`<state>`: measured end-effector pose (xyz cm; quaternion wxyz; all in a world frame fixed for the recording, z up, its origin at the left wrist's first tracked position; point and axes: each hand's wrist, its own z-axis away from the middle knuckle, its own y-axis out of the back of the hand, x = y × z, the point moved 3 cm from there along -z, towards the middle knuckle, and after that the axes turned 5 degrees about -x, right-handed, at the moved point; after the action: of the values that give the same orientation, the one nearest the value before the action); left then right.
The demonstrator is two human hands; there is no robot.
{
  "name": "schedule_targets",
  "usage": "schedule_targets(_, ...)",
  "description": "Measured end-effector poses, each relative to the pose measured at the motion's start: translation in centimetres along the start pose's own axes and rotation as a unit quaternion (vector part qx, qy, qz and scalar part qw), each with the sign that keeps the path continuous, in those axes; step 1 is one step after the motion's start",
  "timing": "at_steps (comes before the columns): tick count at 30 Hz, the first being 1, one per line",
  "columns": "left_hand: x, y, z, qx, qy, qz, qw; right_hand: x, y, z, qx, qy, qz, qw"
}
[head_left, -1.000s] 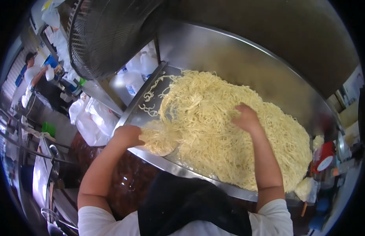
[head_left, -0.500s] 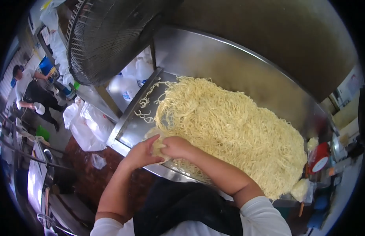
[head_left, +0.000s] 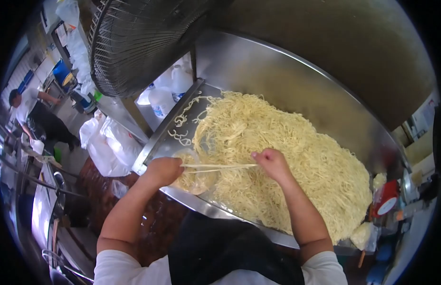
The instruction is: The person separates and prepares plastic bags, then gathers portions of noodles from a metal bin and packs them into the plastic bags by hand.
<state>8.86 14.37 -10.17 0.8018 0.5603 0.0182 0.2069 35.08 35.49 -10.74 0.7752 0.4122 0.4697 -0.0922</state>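
Observation:
A large mound of pale yellow noodles (head_left: 287, 166) lies on a steel tray table (head_left: 203, 205). My left hand (head_left: 164, 172) is closed on one end of a few long, pale strands (head_left: 220, 166). Above the mound, my right hand (head_left: 271, 164) pinches their other end, and the strands stretch taut between the two hands. Under them, beside my left hand, a clear plastic bag of noodles (head_left: 194, 179) rests at the table's near left edge.
A black fan (head_left: 139, 45) hangs at the upper left. White plastic bags (head_left: 111, 145) and jugs (head_left: 163, 99) are left of the table. A red scale (head_left: 385, 198) stands at the right end. A co-worker (head_left: 37, 114) stands far left.
Half a second ago both hands were together at the bag; my right hand has since moved right, pulling the strands straight. The co-worker has shifted position.

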Motion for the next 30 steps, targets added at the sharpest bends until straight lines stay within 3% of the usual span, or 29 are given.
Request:
schedule_targets(4,-0.1,0.0,-0.3,-0.01,-0.002,-0.016,1.0,-0.7,2.0,-0.4,0.105,0.081,-0.007,0.991)
schedule_targets(8,-1.4,-0.5,0.0,0.009,-0.026,-0.027,0.999,0.0,4.1,-2.8,0.164,0.08,-0.016,0.983)
schedule_targets(13,-3.9,-0.7,0.5,-0.027,0.061,-0.08,0.995,2.1,5.5,-5.3,0.212,0.107,0.038,0.971)
schedule_targets(15,-4.9,-1.4,0.8,-0.033,0.078,-0.068,0.994,2.3,6.0,-5.7,0.238,0.072,0.076,0.966)
schedule_targets(16,-5.2,-1.6,1.0,-0.04,0.09,-0.06,0.993,2.3,5.9,-5.6,0.204,-0.007,0.152,0.967)
schedule_targets(17,-5.5,-1.9,1.3,-0.04,0.092,-0.059,0.993,2.2,5.1,-5.4,0.202,-0.006,0.153,0.967)
schedule_targets(18,-5.0,-1.1,2.1,-0.005,0.07,-0.024,0.997,1.2,3.9,-4.5,0.288,0.13,0.349,0.882)
schedule_targets(19,-4.5,-0.4,2.8,0.028,0.048,0.009,0.998,0.2,1.8,-3.5,0.353,0.256,0.52,0.734)
schedule_targets(20,-4.0,0.0,3.2,0.026,0.046,0.009,0.999,-1.4,0.1,-2.8,0.213,0.216,0.471,0.828)
schedule_targets(22,-2.7,1.4,3.6,0.079,0.024,0.109,0.991,-4.1,-5.3,-1.1,-0.039,0.135,0.318,0.937)
schedule_targets(23,-1.6,2.0,3.8,0.078,0.019,0.107,0.991,-5.8,-7.9,0.4,-0.15,0.082,0.27,0.947)
schedule_targets(24,-0.6,2.7,4.0,0.122,0.038,0.163,0.978,-5.9,-11.0,0.7,-0.212,0.106,0.274,0.932)
schedule_targets(27,0.6,2.8,3.7,0.194,0.057,0.226,0.953,-4.9,-15.6,0.3,-0.164,0.151,0.307,0.925)
schedule_targets(29,0.7,2.8,3.8,0.278,0.031,0.245,0.928,-3.9,-16.4,-0.9,-0.294,0.142,0.323,0.889)
schedule_targets(30,-0.1,1.7,3.1,0.29,0.0,0.292,0.912,-4.8,-15.8,-1.0,-0.292,0.14,0.326,0.888)
